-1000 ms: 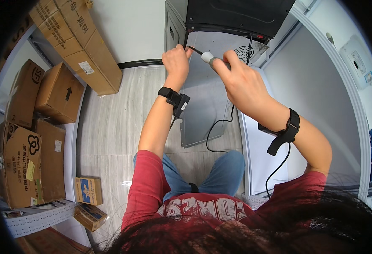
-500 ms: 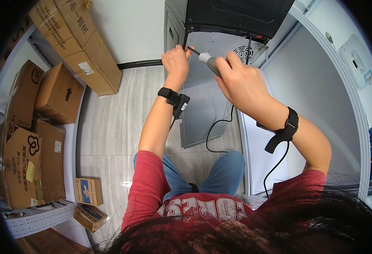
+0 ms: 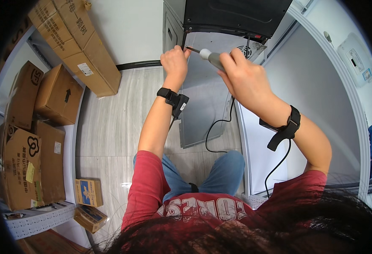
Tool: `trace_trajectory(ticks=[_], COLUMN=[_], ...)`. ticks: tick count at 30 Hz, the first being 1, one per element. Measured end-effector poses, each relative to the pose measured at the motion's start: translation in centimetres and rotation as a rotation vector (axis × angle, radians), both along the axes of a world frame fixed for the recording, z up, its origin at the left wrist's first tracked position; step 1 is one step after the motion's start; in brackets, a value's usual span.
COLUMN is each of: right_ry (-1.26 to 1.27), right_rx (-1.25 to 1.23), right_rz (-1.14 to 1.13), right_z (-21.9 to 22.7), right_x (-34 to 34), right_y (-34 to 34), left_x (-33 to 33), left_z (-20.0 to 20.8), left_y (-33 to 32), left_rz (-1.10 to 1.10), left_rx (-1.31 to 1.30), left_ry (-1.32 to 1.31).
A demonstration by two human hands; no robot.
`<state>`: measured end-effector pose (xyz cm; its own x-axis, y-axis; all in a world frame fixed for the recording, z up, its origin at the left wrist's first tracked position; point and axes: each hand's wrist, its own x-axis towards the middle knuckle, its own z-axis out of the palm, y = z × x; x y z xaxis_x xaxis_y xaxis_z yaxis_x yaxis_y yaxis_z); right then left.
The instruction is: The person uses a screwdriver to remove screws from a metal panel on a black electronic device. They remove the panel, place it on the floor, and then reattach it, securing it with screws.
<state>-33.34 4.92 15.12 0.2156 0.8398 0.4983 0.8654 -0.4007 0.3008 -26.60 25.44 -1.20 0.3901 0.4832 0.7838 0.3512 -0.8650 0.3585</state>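
Observation:
My right hand grips a screwdriver by its grey and white handle. The shaft points left, its tip close to the fingertips of my left hand. That hand is closed at the front left edge of a black metal cabinet; whatever its fingers hold is hidden. Below the tip, a grey metal panel with a round vent slopes down to the floor. A black cable hangs down beside the panel. Both my wrists wear black straps.
Cardboard boxes fill a white shelf rack on the left. Tall cartons lean by the wall. Two small boxes are on the floor at lower left. A white frame with a grey panel stands at right.
My right hand has shifted slightly to the right, and the screwdriver lies a little flatter. My left hand stays at the cabinet edge, almost unmoved.

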Motion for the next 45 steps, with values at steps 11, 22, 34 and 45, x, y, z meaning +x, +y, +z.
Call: trace_trajectory(ticks=[11, 22, 34, 45], right_ry=[-0.171, 0.025, 0.012, -0.014], right_rx=[-0.018, -0.012, 0.033, 0.074], right_rz=[0.161, 0.007, 0.028, -0.020], right_z=[-0.7, -0.2, -1.1, -1.3], right_x=[0.3, 0.2, -0.2, -0.6], right_y=[1.1, 0.0, 0.4, 0.4], left_x=[-0.3, -0.1, -0.9, -6.2], left_z=[0.4, 0.0, 0.3, 3.3], left_y=[-0.1, 0.1, 0.3, -4.5], left_rz=[-0.028, -0.007, -0.121, -0.506], left_rx=[-0.029, 0.005, -0.056, 0.232], left_ry=[0.042, 0.025, 0.004, -0.315])
